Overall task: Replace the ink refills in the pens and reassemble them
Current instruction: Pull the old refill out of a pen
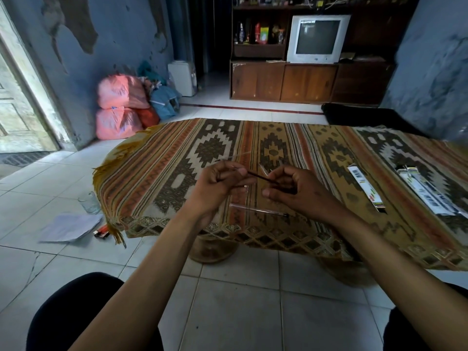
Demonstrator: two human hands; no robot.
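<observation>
Both hands hover over the near edge of a table covered with a patterned cloth (157, 173). A thin dark ink refill (257, 176) spans the gap between them. My left hand (217, 183) pinches its left end, and a clear tube runs from this hand up and to the right. My right hand (293, 191) pinches the refill's right end. A clear pen barrel with a dark tip (258, 210) lies on the cloth just below the hands. Two more clear pieces (263, 169) rest behind the refill.
Pen packages lie on the cloth at the right (367, 188) and far right (428, 196). On the tiled floor at the left are a glass (88, 202), papers (71, 228) and a small red box (102, 231). Bags, a cabinet and a television stand beyond the table.
</observation>
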